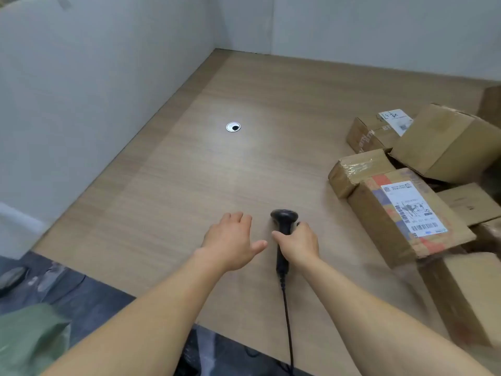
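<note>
Now my right hand grips the light, rigid black plastic corded barcode scanner by its slim handle, the best hold, while my left hand hovers open just left.

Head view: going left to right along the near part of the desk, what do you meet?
Green sack → left hand → barcode scanner, gripped by the right hand → cardboard box with a shipping label.

On the table I have the scanner between my left hand and right hand, boxes piled further right, a cable hole ahead.
</note>
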Demonstrator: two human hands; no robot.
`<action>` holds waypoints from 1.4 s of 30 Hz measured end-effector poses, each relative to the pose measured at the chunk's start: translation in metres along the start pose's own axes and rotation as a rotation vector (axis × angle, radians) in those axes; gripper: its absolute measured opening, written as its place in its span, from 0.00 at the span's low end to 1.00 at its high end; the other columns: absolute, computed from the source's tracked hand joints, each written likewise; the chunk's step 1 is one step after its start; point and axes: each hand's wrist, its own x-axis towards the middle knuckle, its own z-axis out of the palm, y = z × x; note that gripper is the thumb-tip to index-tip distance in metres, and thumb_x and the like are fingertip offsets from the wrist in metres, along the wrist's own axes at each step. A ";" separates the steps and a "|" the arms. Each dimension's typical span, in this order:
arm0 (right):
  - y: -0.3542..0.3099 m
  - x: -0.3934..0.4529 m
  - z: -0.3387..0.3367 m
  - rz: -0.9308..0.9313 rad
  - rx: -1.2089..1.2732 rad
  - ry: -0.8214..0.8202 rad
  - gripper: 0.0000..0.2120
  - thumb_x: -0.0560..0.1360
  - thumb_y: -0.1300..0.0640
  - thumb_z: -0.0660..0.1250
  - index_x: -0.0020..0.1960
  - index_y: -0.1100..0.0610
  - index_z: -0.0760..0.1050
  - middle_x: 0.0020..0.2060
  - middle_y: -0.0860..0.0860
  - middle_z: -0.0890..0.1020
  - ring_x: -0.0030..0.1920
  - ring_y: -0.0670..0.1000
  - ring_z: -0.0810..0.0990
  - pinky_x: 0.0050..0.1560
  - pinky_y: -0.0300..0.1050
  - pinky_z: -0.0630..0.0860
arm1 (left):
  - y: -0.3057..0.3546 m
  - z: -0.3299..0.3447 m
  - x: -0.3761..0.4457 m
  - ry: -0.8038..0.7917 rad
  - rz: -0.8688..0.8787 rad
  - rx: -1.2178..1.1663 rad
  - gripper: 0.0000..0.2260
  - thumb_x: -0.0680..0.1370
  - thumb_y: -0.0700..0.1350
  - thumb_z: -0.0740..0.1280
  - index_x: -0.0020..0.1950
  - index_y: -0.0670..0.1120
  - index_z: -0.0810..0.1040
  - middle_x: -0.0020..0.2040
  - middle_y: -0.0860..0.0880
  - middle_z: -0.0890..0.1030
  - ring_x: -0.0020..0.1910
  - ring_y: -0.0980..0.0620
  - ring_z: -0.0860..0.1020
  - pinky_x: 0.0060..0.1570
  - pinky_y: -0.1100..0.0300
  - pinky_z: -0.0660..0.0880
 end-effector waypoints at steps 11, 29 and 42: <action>0.014 -0.019 -0.021 0.050 0.145 0.046 0.07 0.72 0.53 0.67 0.47 0.54 0.74 0.40 0.50 0.80 0.42 0.55 0.78 0.36 0.46 0.69 | 0.020 -0.010 0.012 -0.032 0.009 -0.002 0.29 0.81 0.63 0.58 0.76 0.46 0.63 0.76 0.48 0.66 0.75 0.48 0.62 0.69 0.47 0.69; 0.108 -0.101 -0.229 -0.156 0.503 0.134 0.11 0.73 0.66 0.68 0.54 0.56 0.74 0.41 0.56 0.80 0.33 0.52 0.79 0.35 0.44 0.76 | 0.226 -0.037 -0.024 0.052 0.157 -0.049 0.29 0.82 0.61 0.60 0.78 0.45 0.63 0.77 0.48 0.66 0.76 0.47 0.63 0.69 0.50 0.69; 0.171 -0.072 -0.343 -0.255 0.412 0.058 0.11 0.74 0.67 0.69 0.50 0.52 0.75 0.40 0.52 0.81 0.37 0.52 0.81 0.41 0.48 0.81 | 0.326 -0.015 -0.024 0.143 -0.049 -0.347 0.18 0.82 0.57 0.64 0.62 0.45 0.77 0.58 0.45 0.81 0.58 0.44 0.77 0.47 0.56 0.70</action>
